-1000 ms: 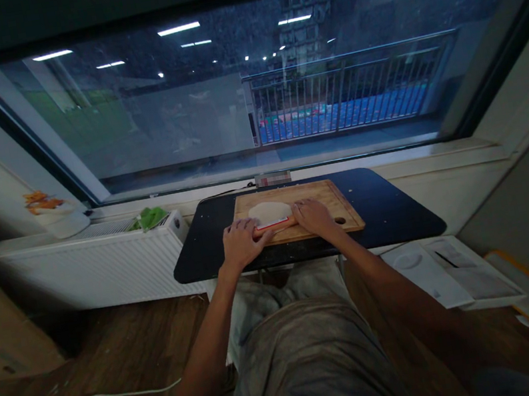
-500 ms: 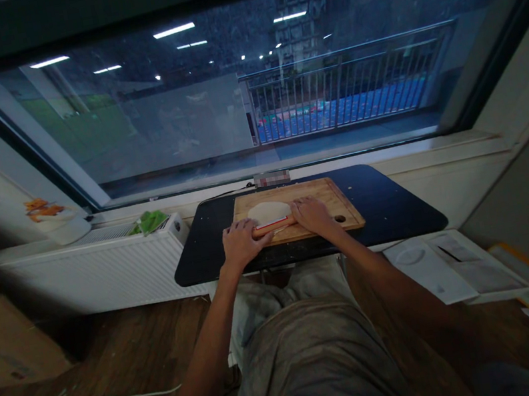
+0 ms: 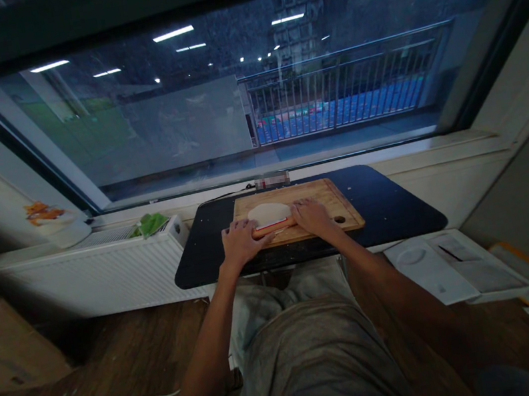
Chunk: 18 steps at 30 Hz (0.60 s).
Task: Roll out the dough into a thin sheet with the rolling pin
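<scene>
A wooden rolling pin (image 3: 273, 226) with a red-edged white label lies crosswise on a wooden cutting board (image 3: 345, 211). My left hand (image 3: 242, 239) is closed over its left end, and my right hand (image 3: 310, 214) is closed over the right end. Just beyond the pin, a pale, flattened oval of dough (image 3: 268, 212) rests on the board. The pin touches or overlaps the dough's near edge; exactly which I cannot tell. My palms and fingers hide both ends of the pin.
The board sits on a small black table (image 3: 398, 209) below a wide window. To the left are a white radiator (image 3: 105, 275) with a green packet (image 3: 150, 224) on it and a white pot (image 3: 65, 233). A white box (image 3: 434, 271) stands low at the right, a cardboard box (image 3: 3, 336) far left.
Almost nothing differs. Both hands stay on the rolling pin in the same place, and the dough looks the same; the camera view has shifted very slightly.
</scene>
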Each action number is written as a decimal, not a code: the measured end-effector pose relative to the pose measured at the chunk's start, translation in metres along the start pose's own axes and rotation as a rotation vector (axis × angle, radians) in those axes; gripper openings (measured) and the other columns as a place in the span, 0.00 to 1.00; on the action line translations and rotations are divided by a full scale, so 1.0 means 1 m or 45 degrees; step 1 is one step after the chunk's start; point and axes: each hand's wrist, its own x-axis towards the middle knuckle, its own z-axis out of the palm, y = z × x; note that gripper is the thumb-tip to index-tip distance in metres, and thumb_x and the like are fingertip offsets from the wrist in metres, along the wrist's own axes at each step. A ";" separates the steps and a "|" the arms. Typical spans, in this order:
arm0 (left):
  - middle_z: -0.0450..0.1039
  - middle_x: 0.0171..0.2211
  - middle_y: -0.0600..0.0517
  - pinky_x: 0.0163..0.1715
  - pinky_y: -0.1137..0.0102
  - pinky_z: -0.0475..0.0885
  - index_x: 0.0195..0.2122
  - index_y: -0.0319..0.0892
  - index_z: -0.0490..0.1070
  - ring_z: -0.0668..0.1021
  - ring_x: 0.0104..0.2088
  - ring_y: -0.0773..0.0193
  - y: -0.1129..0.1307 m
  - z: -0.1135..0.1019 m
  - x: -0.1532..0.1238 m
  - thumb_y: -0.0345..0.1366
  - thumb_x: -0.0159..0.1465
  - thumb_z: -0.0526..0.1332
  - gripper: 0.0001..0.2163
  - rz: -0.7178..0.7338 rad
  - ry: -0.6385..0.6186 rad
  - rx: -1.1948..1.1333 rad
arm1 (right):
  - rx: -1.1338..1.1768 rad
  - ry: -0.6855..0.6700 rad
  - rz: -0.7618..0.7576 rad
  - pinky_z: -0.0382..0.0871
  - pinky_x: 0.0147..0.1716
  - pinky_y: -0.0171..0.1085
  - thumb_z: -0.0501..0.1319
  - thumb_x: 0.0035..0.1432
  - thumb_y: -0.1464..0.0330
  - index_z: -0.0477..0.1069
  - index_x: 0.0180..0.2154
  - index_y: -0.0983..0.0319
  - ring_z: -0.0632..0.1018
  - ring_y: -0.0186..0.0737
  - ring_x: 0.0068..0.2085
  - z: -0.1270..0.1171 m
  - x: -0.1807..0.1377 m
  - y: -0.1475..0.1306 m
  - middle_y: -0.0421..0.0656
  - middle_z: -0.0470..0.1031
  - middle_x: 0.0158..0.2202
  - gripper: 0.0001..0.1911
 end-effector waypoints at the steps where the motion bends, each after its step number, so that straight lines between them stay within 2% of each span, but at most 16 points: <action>1: 0.81 0.64 0.43 0.59 0.48 0.74 0.55 0.53 0.83 0.77 0.63 0.39 -0.001 0.000 0.001 0.66 0.69 0.67 0.26 0.011 -0.006 -0.005 | 0.001 -0.002 -0.004 0.71 0.63 0.45 0.50 0.82 0.66 0.83 0.55 0.63 0.82 0.54 0.58 0.000 0.000 0.000 0.56 0.86 0.56 0.23; 8: 0.78 0.69 0.46 0.62 0.47 0.74 0.61 0.55 0.81 0.75 0.67 0.42 -0.007 0.000 -0.001 0.63 0.74 0.63 0.24 0.060 -0.027 -0.057 | -0.026 -0.008 -0.015 0.70 0.63 0.44 0.49 0.82 0.67 0.83 0.57 0.64 0.82 0.53 0.59 -0.002 -0.002 -0.001 0.55 0.86 0.56 0.23; 13: 0.79 0.67 0.45 0.60 0.47 0.74 0.58 0.54 0.82 0.77 0.65 0.39 -0.001 0.000 -0.002 0.66 0.69 0.68 0.26 0.024 -0.012 -0.042 | -0.035 -0.022 -0.021 0.69 0.64 0.45 0.47 0.82 0.68 0.83 0.55 0.65 0.82 0.53 0.58 -0.004 -0.002 -0.001 0.56 0.86 0.56 0.25; 18: 0.82 0.63 0.43 0.59 0.47 0.72 0.55 0.51 0.83 0.79 0.61 0.38 0.007 -0.002 -0.002 0.66 0.69 0.66 0.27 -0.044 -0.010 0.008 | -0.042 -0.048 0.006 0.67 0.67 0.44 0.46 0.83 0.66 0.82 0.57 0.65 0.80 0.52 0.61 -0.002 -0.002 -0.001 0.55 0.84 0.60 0.25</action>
